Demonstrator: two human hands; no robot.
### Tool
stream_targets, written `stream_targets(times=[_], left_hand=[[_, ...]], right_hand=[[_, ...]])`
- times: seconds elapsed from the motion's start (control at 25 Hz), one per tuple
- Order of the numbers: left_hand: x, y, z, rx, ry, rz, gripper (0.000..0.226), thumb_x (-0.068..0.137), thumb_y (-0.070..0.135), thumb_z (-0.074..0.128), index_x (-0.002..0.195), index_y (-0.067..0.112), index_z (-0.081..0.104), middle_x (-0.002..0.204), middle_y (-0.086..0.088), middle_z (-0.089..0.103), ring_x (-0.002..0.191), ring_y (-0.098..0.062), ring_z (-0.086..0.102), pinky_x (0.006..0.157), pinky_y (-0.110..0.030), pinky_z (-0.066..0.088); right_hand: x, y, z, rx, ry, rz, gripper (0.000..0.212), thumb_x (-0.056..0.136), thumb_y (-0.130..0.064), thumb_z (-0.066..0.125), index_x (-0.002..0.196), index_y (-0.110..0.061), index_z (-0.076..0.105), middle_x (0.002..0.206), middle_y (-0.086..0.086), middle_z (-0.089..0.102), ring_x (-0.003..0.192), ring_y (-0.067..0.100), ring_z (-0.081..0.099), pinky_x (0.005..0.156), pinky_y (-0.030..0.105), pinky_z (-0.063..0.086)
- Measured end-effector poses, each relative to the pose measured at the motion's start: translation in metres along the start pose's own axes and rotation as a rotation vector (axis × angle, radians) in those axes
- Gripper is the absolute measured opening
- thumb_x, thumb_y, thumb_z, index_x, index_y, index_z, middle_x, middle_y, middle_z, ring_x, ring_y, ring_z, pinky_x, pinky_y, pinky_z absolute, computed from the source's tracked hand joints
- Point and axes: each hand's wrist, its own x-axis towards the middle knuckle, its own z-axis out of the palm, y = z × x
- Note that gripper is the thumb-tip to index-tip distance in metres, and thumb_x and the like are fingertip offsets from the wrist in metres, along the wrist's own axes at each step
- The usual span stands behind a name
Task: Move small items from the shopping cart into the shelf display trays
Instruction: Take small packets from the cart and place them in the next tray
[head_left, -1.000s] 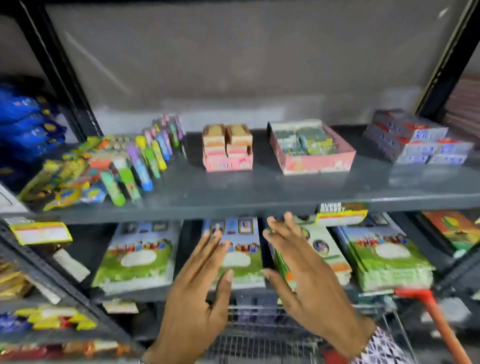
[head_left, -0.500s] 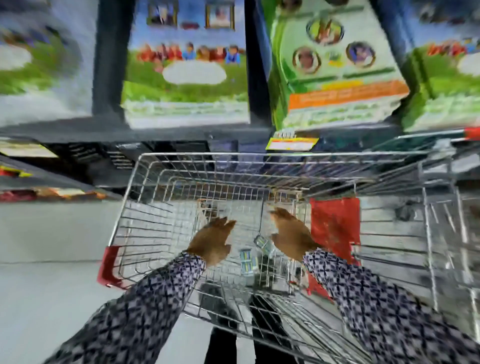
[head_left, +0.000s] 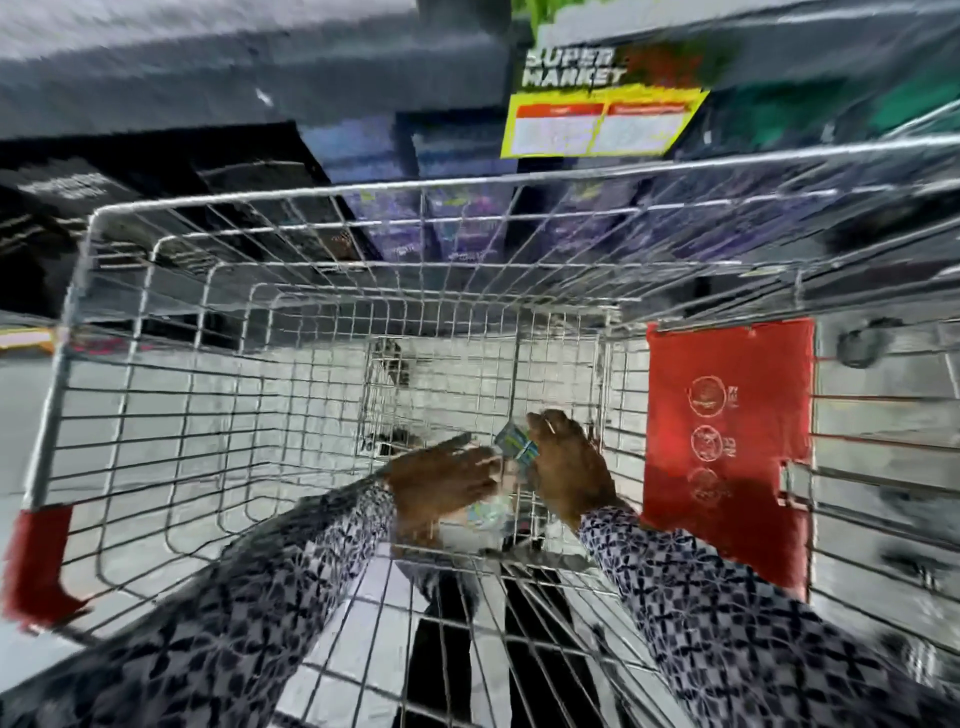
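**Both hands down in the cart**

Your right hand (head_left: 569, 467) pinched a small green-blue packet (head_left: 517, 446) low inside the shopping cart (head_left: 322, 189). Your left hand (head_left: 441, 480) lay flat and open over more packets (head_left: 488, 512), gripping nothing.

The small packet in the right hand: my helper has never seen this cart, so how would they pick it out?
Start at the wire shopping cart and go down to its near end, where both hands meet. The right hand pinches a small packet at its fingertips. It is blue and green and lifted clear, unlike the pale packets lying on the cart floor under the left hand.
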Motion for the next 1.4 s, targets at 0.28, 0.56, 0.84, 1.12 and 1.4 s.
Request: stream_targets(times=[0.28, 0.56, 0.84, 1.12, 1.4], left_hand=[[-0.026, -0.001, 0.013, -0.621, 0.041, -0.575, 0.066, 0.094, 0.022, 0.060, 0.155, 0.012, 0.036, 0.155, -0.014, 0.051, 0.152, -0.041, 0.030, 0.123, -0.055, 0.030], [-0.017, 0.001, 0.000, -0.603, 0.140, -0.664, 0.068, 0.085, -0.011, 0.046, 0.152, -0.002, 0.041, 0.155, -0.025, 0.047, 0.144, -0.046, 0.044, 0.118, -0.052, 0.037], [-0.108, -0.048, -0.124, -0.796, 0.144, -0.867, 0.078, 0.089, 0.012, 0.072, 0.158, 0.012, 0.035, 0.166, -0.014, 0.034, 0.148, -0.034, 0.040, 0.104, -0.050, 0.055], [-0.235, -0.085, -0.352, -0.578, 0.601, -0.984, 0.061, 0.091, 0.016, 0.069, 0.150, 0.012, 0.052, 0.163, -0.015, 0.040, 0.147, -0.034, 0.043, 0.110, -0.052, 0.049], [-0.318, -0.210, -0.546, -0.133, 0.942, -0.994, 0.084, 0.079, -0.003, 0.073, 0.155, 0.003, 0.039, 0.165, -0.017, 0.035, 0.154, -0.030, 0.030, 0.126, -0.035, 0.023]], right_hand=[[-0.002, -0.016, 0.010, 0.046, 0.064, 0.051, 0.076, 0.086, -0.015, 0.069, 0.154, -0.007, 0.035, 0.137, 0.017, 0.051, 0.118, 0.035, 0.054, 0.088, 0.042, 0.056], [-0.001, -0.027, 0.011, 0.001, 0.106, 0.024, 0.071, 0.075, 0.003, 0.073, 0.141, 0.001, 0.048, 0.125, 0.020, 0.058, 0.104, 0.032, 0.062, 0.075, 0.040, 0.062], [-0.059, -0.081, -0.114, -0.121, 0.295, -0.222, 0.076, 0.069, 0.003, 0.065, 0.143, -0.006, 0.047, 0.135, 0.015, 0.052, 0.118, 0.036, 0.056, 0.081, 0.042, 0.060], [-0.219, -0.150, -0.310, -0.235, 0.715, -0.432, 0.078, 0.069, -0.013, 0.034, 0.145, -0.006, 0.050, 0.141, 0.018, 0.056, 0.138, 0.041, 0.047, 0.094, 0.049, 0.058], [-0.307, -0.214, -0.525, -0.331, 1.256, -0.632, 0.058, 0.083, 0.005, 0.038, 0.139, 0.006, 0.054, 0.134, 0.028, 0.058, 0.132, 0.047, 0.051, 0.115, 0.056, 0.040]])
